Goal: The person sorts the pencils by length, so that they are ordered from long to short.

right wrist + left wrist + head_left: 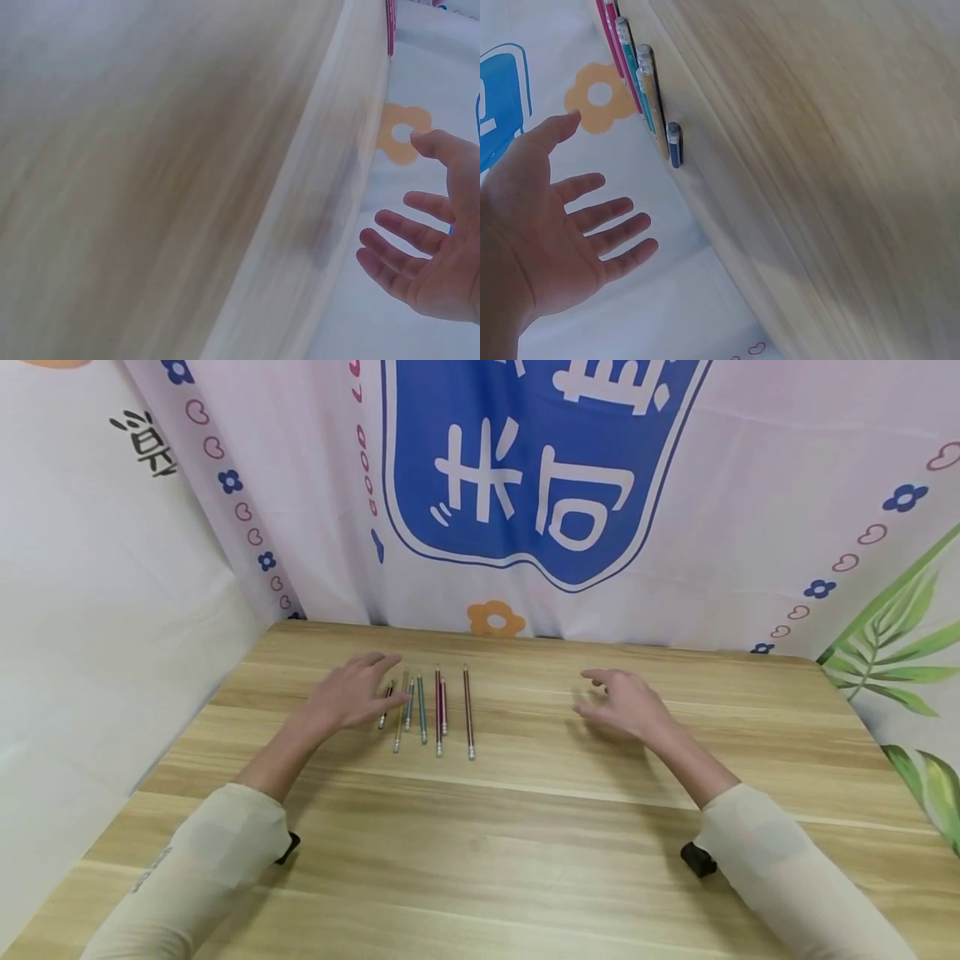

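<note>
Several pencils lie side by side on the wooden table, their eraser ends toward the person. They include a short dark pencil (675, 144), a yellow pencil (652, 94), two teal pencils and a few dark red ones, with one red pencil (468, 714) lying apart at the right. My left hand (352, 693) hovers beside the left end of the row, fingers spread, and its thumb overlaps the pencils in the head view. Holding nothing, my right hand (626, 702) is over the table, well right of the row, with its fingers loosely extended.
The wooden table (487, 860) reaches back to a printed curtain (322, 527) with a blue emblem and an orange flower. White cloth (90, 635) hangs at the left. Green leaf prints (892, 668) show at the right. A dark wrist camera (699, 859) sits under the right sleeve.
</note>
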